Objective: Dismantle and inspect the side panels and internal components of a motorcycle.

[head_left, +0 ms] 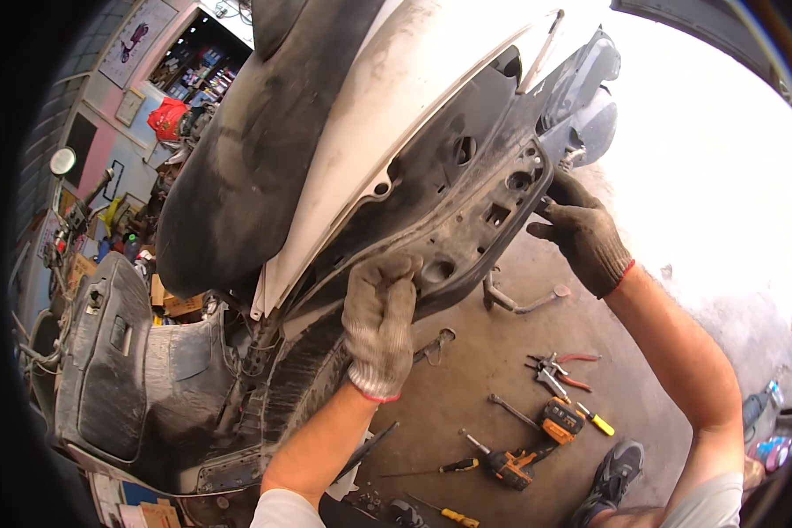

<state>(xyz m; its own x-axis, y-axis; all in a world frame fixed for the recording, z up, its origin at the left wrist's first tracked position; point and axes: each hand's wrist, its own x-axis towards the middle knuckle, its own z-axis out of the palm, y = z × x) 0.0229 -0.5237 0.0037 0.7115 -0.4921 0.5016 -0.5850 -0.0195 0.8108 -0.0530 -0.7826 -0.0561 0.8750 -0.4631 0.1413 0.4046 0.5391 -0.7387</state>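
Note:
A dusty black side panel [475,233] with several holes runs along the lower side of a scooter's rear. My left hand [380,321], in a grey knitted work glove, has its fingers curled against the panel's front part, closed on its edge. At the panel's rear edge is my gloved right hand [583,233], its fingers bent round that edge and partly hidden behind it. Above the panel lie a long white body cover [378,132] and the black seat [246,167]. The rear light unit [590,114] juts out beyond my right hand.
On the concrete floor lie an orange-and-black cordless drill [561,421], another power tool [510,468], red-handled pliers [554,370] and several screwdrivers, one yellow-handled [597,420]. The scooter's stand [524,299] sticks out below the panel. My shoe [618,475] is near the tools. Cluttered shelves [202,66] stand at far left.

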